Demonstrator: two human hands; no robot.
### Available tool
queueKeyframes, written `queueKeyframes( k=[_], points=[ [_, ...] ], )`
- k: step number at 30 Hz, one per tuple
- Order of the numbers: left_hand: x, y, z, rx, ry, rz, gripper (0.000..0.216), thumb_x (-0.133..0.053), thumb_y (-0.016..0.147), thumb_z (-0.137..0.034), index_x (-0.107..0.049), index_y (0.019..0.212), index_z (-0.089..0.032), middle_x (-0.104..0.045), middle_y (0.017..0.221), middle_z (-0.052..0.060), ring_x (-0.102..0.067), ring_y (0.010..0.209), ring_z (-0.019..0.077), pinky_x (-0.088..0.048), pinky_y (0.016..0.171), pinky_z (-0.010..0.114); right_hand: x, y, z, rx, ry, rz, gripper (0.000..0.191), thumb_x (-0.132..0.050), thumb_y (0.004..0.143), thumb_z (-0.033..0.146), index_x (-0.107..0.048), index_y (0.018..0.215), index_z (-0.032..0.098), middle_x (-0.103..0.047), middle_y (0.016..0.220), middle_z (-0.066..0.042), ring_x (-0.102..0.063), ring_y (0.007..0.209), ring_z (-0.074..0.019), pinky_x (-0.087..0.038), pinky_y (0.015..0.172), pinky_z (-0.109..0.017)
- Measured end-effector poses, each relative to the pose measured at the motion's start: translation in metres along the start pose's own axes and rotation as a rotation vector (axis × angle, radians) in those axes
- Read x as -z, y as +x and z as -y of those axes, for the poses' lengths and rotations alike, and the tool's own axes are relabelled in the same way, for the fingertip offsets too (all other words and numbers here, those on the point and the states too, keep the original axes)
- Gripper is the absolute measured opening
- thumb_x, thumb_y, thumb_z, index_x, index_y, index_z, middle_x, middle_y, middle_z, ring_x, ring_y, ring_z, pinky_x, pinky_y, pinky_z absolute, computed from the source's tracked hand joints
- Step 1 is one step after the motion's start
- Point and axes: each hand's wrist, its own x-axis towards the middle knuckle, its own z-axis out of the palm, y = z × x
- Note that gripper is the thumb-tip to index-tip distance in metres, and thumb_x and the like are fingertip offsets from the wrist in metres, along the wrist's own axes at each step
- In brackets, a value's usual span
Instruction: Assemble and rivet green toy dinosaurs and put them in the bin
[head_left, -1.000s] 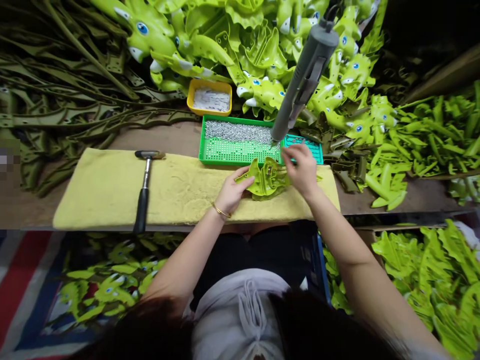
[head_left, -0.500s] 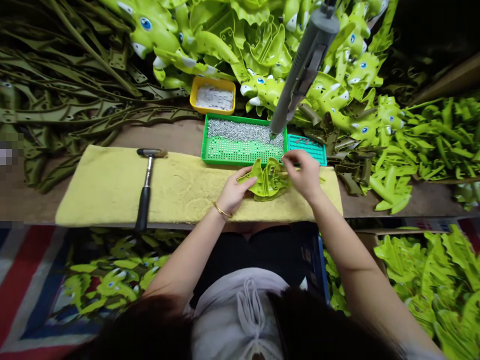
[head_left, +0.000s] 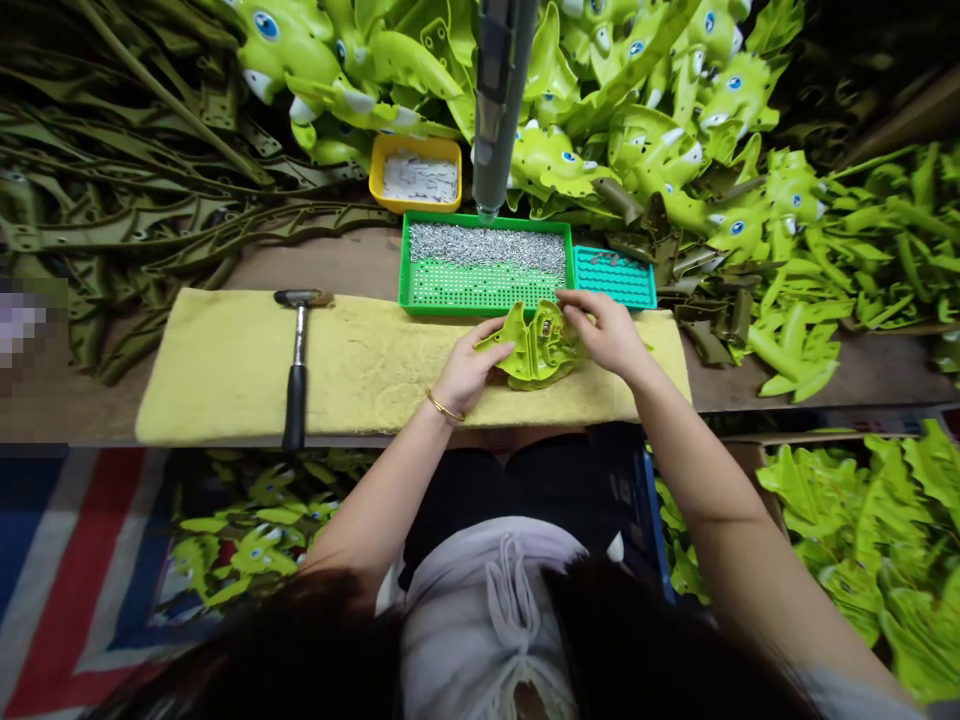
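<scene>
A lime-green plastic toy shell lies on a yellow towel at the bench's front edge. My left hand grips the shell's left side, fingers curled on it. Pressed against the shell's right side, my right hand has its fingertips pinched at the inner cavity. A grey electric screwdriver hangs upright above the green screw tray, apart from both hands.
A small teal tray sits right of the green tray, a yellow tub behind it. A hammer lies on the towel's left. Piles of green dinosaur parts fill the back and right; more lie in boxes below the bench.
The hanging screwdriver has swung left from a slant to upright. My right hand has moved down onto the shell. The view has shifted slightly.
</scene>
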Motion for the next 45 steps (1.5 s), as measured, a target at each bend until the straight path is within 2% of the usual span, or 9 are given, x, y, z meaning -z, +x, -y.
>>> queueKeyframes(
  k=[7,10,13,18,27,30,36,40,45],
  points=[
    [0.003,0.018,-0.052,0.049,0.578,0.158,0.043,-0.076,0.066,-0.040,-0.063,0.098,-0.016,-0.068,0.081,0.004,-0.063,0.069,0.0170,-0.050,0.063,0.030,-0.001,-0.045,-0.005,-0.216,0.519,0.141,0.027,-0.064,0.074,0.026,-0.067,0.100,0.018,-0.073,0.094,-0.004,-0.068,0.086,-0.0170,-0.055,0.084,-0.037],
    [-0.007,0.004,-0.064,-0.245,1.112,-0.004,0.041,-0.068,0.078,-0.048,-0.062,0.101,-0.014,-0.068,0.088,0.009,-0.063,0.083,0.0230,-0.050,0.075,0.038,-0.017,-0.069,-0.010,-0.352,0.639,0.065,0.027,-0.067,0.071,0.029,-0.062,0.095,0.019,-0.068,0.079,-0.001,-0.066,0.071,-0.0147,-0.056,0.074,-0.035],
    [-0.029,-0.044,-0.036,-0.584,1.482,-0.209,0.034,-0.046,0.094,-0.041,-0.063,0.106,-0.014,-0.066,0.099,0.014,-0.062,0.095,0.0259,-0.047,0.083,0.041,-0.028,-0.086,-0.005,-0.400,0.560,-0.064,0.026,-0.066,0.073,0.036,-0.059,0.092,0.019,-0.067,0.080,-0.002,-0.065,0.068,-0.0142,-0.055,0.072,-0.034],
    [-0.058,-0.105,0.044,-0.535,1.721,0.358,0.048,-0.043,0.091,-0.061,-0.065,0.110,-0.023,-0.064,0.084,0.008,-0.064,0.074,0.0215,-0.046,0.063,0.031,-0.017,-0.101,0.004,-0.383,0.541,0.000,0.032,-0.069,0.070,0.047,-0.067,0.086,0.019,-0.072,0.084,-0.005,-0.067,0.077,-0.0172,-0.056,0.077,-0.035],
    [-0.011,-0.131,0.041,-0.448,1.752,0.074,0.052,-0.043,0.089,-0.064,-0.062,0.086,-0.015,-0.061,0.076,0.007,-0.065,0.074,0.0230,-0.050,0.059,0.033,-0.012,-0.101,0.027,-0.171,0.230,-0.027,0.025,-0.064,0.079,0.043,-0.069,0.085,0.019,-0.072,0.082,-0.006,-0.065,0.070,-0.0160,-0.055,0.072,-0.033],
    [-0.003,-0.132,0.047,-0.428,1.620,-0.079,0.047,-0.053,0.088,-0.056,-0.060,0.102,-0.013,-0.066,0.089,0.011,-0.067,0.085,0.0260,-0.055,0.071,0.037,-0.015,-0.098,0.031,-0.147,0.264,-0.044,0.023,-0.064,0.079,0.041,-0.068,0.087,0.019,-0.072,0.086,-0.006,-0.066,0.073,-0.0158,-0.056,0.072,-0.032],
    [0.005,-0.131,0.038,-0.228,1.291,0.073,0.064,-0.064,0.081,-0.025,-0.034,0.137,-0.016,-0.056,0.132,0.014,-0.062,0.115,0.0246,-0.053,0.094,0.037,-0.015,-0.095,0.028,-0.149,0.331,-0.022,0.020,-0.066,0.080,0.038,-0.068,0.089,0.020,-0.071,0.085,-0.004,-0.066,0.074,-0.0145,-0.055,0.072,-0.031],
    [-0.001,-0.129,0.011,-0.140,1.499,0.201,0.059,-0.055,0.086,-0.019,-0.034,0.140,-0.015,-0.056,0.128,0.015,-0.065,0.104,0.0249,-0.055,0.086,0.038,-0.018,-0.096,0.023,-0.136,0.367,-0.069,0.018,-0.064,0.082,0.037,-0.069,0.089,0.022,-0.072,0.097,-0.006,-0.067,0.088,-0.0176,-0.056,0.075,-0.032],
    [0.016,-0.080,-0.046,-0.491,1.769,0.215,0.033,-0.048,0.092,-0.029,-0.058,0.121,-0.017,-0.059,0.121,0.014,-0.056,0.112,0.0283,-0.046,0.095,0.042,-0.031,-0.098,0.020,-0.316,0.574,-0.183,0.023,-0.070,0.076,0.040,-0.071,0.091,0.022,-0.075,0.091,-0.006,-0.070,0.081,-0.0190,-0.058,0.075,-0.036]
  ],
)
